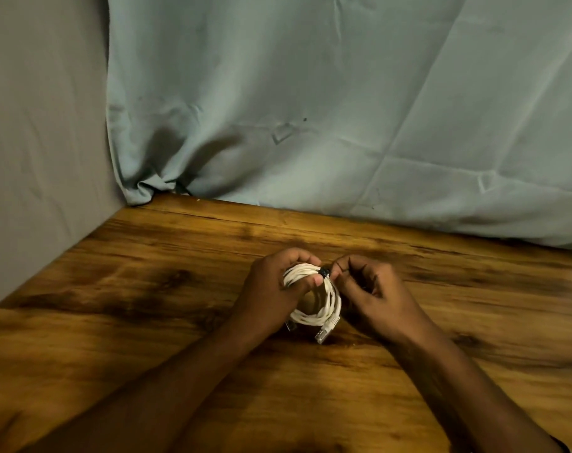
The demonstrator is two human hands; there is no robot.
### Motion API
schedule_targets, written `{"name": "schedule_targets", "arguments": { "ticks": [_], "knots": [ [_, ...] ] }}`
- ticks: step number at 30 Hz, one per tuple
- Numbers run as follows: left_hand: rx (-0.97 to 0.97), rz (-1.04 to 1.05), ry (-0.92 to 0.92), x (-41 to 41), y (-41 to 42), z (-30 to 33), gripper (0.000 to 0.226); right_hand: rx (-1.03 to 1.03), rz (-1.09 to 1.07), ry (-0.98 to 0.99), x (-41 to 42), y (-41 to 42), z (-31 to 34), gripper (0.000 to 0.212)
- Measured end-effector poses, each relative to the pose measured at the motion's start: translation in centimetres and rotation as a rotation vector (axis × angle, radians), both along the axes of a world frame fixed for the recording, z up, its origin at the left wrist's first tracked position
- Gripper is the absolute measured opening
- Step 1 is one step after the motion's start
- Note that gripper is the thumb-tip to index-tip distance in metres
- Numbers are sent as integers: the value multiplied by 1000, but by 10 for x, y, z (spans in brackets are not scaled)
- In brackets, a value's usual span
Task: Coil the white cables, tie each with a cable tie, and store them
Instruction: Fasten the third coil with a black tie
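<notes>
A coiled white cable (323, 308) is held just above the wooden table (147, 289), its clear plug end hanging at the bottom of the coil. My left hand (274, 289) grips the coil's upper left side, thumb pressed on the strands. A black cable tie (324, 273) wraps the top of the coil. My right hand (372, 286) sits right of the coil and pinches the thin black tail of the tie between its fingertips.
A pale blue cloth (343, 109) hangs behind the table and a grey cloth (33, 158) covers the left side. Bare wood lies to the left, right and front of my hands.
</notes>
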State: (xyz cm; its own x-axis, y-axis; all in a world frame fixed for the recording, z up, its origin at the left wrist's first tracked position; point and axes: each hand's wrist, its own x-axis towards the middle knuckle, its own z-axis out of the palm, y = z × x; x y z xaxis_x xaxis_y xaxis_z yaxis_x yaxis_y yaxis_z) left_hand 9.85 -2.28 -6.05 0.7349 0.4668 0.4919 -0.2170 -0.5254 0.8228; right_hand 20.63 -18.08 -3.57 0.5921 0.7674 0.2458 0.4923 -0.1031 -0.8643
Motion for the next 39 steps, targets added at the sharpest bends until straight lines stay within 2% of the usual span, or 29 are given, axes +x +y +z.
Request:
{"name": "schedule_targets", "arguments": {
  "ticks": [6, 9, 14, 16, 17, 20, 22, 25, 29, 35, 39],
  "knots": [
    [34, 83, -21, -1, -7, -1, 17, -25, -119, -189, -9, 4, -4, 14],
    [25, 105, -19, -2, -7, -2, 17, 38, -167, -182, -13, 8, -7, 13],
    [-60, 61, -60, -3, -8, 0, 17, 182, -212, -18, -15, 13, -6, 13],
    [-125, 22, -86, -3, -6, 4, 18, 260, -210, 128, -13, 13, -2, 11],
    [-173, 0, -102, -2, -4, 6, 19, 286, -200, 243, -10, 12, 0, 17],
    [-250, -52, -123, -1, -3, 8, 21, 249, -82, 502, -5, 7, 6, 26],
    [-268, -82, -129, -1, -4, 8, 20, 220, 5, 553, -5, 6, 6, 22],
    [-242, -96, -128, -1, -2, 8, 19, 201, 16, 588, -4, 5, 6, 19],
    [-193, -102, -105, -2, -1, 6, 17, 194, -7, 568, -3, 4, 3, 24],
    [-98, -92, -60, -7, 0, 6, 15, 233, -62, 376, -10, 6, 2, 25],
    [-33, -108, -60, -9, 0, 9, 15, 228, -71, 336, -11, 5, 6, 36]
  ]
}}
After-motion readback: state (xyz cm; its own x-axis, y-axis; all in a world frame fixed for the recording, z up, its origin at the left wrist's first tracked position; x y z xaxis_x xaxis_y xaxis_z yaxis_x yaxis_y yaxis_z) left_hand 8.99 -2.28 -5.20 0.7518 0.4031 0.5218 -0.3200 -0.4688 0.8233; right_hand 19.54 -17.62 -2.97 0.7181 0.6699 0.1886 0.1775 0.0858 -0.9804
